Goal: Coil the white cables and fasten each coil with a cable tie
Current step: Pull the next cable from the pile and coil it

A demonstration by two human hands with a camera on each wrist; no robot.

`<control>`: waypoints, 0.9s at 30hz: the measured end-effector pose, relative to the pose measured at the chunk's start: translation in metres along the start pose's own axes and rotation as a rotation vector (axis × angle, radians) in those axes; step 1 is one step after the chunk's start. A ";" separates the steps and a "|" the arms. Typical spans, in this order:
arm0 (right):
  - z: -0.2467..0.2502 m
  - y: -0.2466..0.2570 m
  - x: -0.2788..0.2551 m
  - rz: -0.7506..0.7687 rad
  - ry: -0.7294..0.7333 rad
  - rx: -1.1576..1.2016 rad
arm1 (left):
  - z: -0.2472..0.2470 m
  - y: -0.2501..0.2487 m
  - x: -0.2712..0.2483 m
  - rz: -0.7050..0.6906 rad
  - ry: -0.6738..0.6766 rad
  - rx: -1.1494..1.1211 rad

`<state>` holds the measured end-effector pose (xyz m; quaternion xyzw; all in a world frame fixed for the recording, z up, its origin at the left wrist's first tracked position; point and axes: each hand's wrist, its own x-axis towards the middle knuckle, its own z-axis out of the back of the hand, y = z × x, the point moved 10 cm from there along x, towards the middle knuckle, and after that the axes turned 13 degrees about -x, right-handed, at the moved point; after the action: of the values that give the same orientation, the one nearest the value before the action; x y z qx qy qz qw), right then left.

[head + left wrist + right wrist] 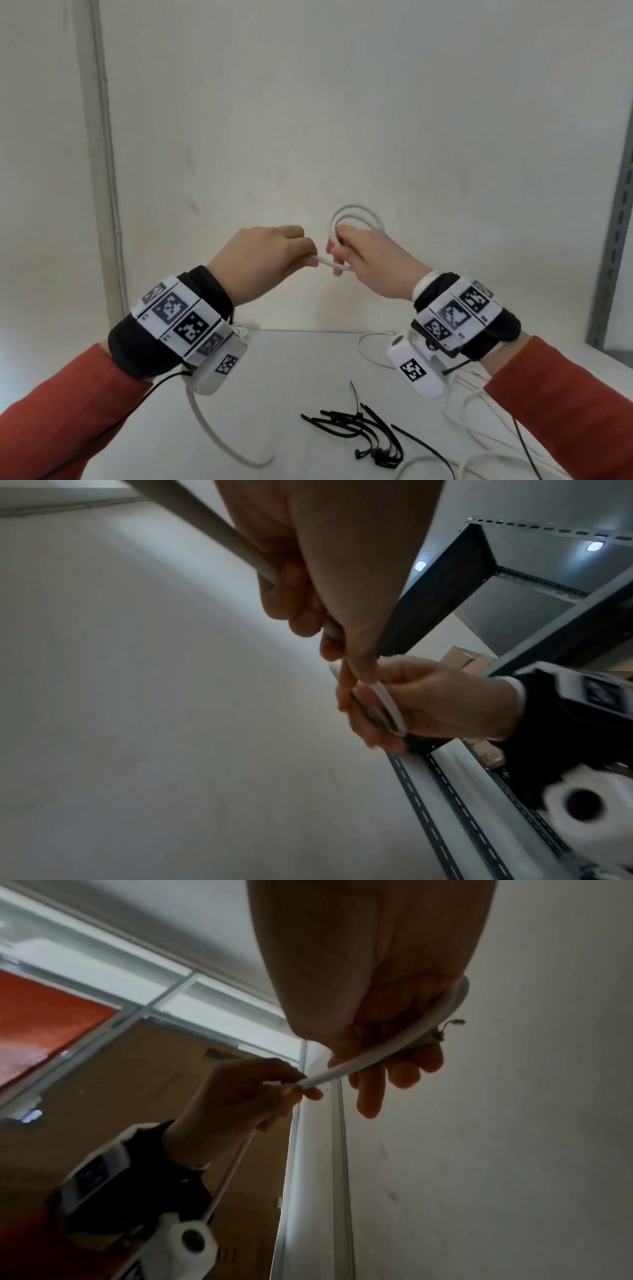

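Cable (356, 219) (end hidden) in hands

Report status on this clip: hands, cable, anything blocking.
Right hand holds white cable coil. Left hand pinches the cable's free run. Cable ties untouched on table. Nothing in the way.

Above the table: both hands (270, 260) (373, 263) are up in open air, wall (308, 120) close behind.
Table middle: black cable ties (356, 435) lie in a heap.
Right side: loose white cables (479, 428) sprawl there, shelf post (616, 240) at the edge.
Left front: a cable tail (219, 435) curves across the table (291, 370).
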<state>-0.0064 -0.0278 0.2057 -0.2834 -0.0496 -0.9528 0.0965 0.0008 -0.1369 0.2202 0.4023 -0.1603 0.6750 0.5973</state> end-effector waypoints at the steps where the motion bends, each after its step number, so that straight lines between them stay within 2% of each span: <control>1: -0.006 -0.001 -0.005 0.004 0.049 0.001 | 0.002 0.006 -0.002 0.005 -0.013 -0.026; 8: -0.018 0.003 -0.028 -0.049 0.105 0.441 | -0.007 0.027 -0.005 0.056 -0.058 -0.175; 11: -0.017 -0.003 -0.032 -0.104 0.076 0.842 | -0.010 0.028 -0.003 0.081 -0.097 -0.257; 14: -0.008 -0.007 -0.036 -0.110 0.015 1.271 | -0.020 0.034 -0.003 0.155 -0.139 -0.451; 18: 0.022 -0.018 -0.045 -0.120 -0.191 1.655 | -0.044 0.048 -0.011 0.243 -0.121 -0.493; 21: 0.051 -0.037 -0.052 -0.005 -0.388 1.807 | -0.068 0.057 -0.028 0.298 -0.046 -0.409; 24: 0.074 -0.060 -0.060 0.092 -0.551 1.881 | -0.090 0.056 -0.049 0.323 0.063 -0.263; 27: 0.084 -0.081 -0.066 0.049 -0.683 1.797 | -0.094 0.040 -0.065 0.243 0.087 -0.096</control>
<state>0.0753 0.0746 0.2366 -0.3669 -0.7807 -0.4226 0.2780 -0.0722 -0.1246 0.1246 0.3210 -0.2140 0.7508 0.5362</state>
